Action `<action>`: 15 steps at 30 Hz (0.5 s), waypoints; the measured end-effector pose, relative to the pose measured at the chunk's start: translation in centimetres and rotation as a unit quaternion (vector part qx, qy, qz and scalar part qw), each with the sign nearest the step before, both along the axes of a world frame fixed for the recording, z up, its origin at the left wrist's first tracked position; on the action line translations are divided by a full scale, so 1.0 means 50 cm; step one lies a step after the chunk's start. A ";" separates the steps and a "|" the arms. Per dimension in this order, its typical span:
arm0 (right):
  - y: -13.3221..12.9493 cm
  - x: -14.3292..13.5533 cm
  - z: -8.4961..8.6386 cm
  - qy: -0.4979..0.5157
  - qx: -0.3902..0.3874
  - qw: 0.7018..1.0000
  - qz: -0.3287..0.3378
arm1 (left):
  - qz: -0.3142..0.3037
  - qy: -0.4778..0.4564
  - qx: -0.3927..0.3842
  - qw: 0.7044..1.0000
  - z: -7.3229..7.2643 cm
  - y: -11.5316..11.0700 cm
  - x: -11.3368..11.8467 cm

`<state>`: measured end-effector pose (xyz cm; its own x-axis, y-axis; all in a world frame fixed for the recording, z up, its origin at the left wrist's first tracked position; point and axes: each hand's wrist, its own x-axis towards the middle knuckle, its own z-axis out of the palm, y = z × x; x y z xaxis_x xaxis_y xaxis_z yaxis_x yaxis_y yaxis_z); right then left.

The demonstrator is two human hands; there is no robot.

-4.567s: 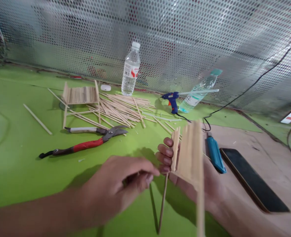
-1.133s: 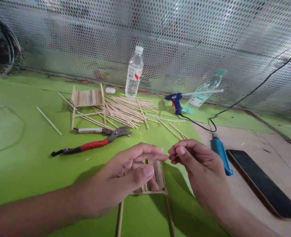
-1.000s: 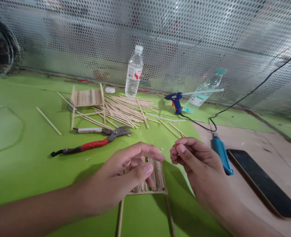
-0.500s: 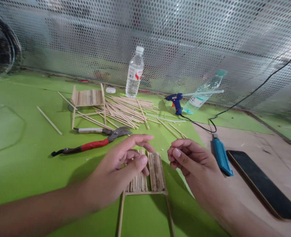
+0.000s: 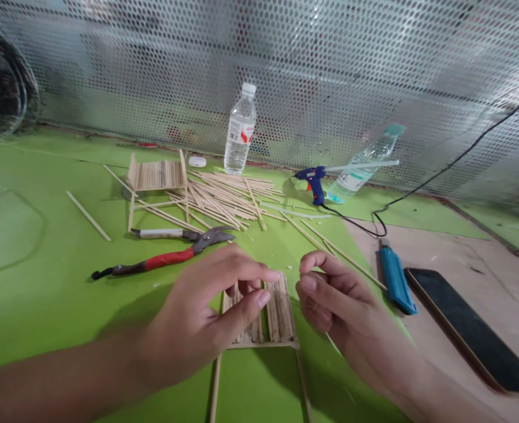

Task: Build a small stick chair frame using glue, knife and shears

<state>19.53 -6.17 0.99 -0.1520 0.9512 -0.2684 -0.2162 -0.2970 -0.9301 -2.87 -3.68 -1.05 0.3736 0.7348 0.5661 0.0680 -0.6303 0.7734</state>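
My left hand (image 5: 210, 308) hovers over a small frame of wooden sticks (image 5: 279, 311), its thumb and index finger apart with nothing visible between them. Part of the frame's slatted panel is hidden behind that hand; a narrow gap runs down the slats, and two long legs point toward me. Just right of the panel, my right hand (image 5: 342, 305) is closed, its fingers curled and thumb against them. Whatever it may hold is too small or hidden to make out. Pruning shears (image 5: 166, 257) with a red-wrapped handle lie beyond my left hand.
Behind are a small stick chair (image 5: 160, 175), a pile of wooden sticks (image 5: 224, 200) and a water bottle (image 5: 240, 132). A blue glue gun (image 5: 312, 182) leans by a greenish bottle (image 5: 360, 170). At right lie a teal utility knife (image 5: 395, 279) and a phone (image 5: 471, 329).
My left hand's fingers have lowered and drawn together somewhat over the panel. My right index finger has lifted a little from the thumb. A long stick now shows beyond my right hand.
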 end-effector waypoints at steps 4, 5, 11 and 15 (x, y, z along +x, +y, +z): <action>0.004 -0.003 -0.001 -0.008 0.016 1.000 0.003 | 0.016 0.015 0.062 0.998 0.006 -0.005 -0.004; 0.004 -0.003 -0.002 -0.011 0.022 1.000 0.015 | 0.015 0.020 0.069 0.997 0.006 -0.005 -0.004; -0.003 -0.019 -0.002 0.020 0.023 0.995 0.095 | -0.088 0.063 0.071 0.992 -0.001 -0.001 0.003; -0.012 -0.030 0.008 0.048 -0.011 0.994 0.103 | -0.137 0.083 0.104 0.982 -0.003 -0.003 0.004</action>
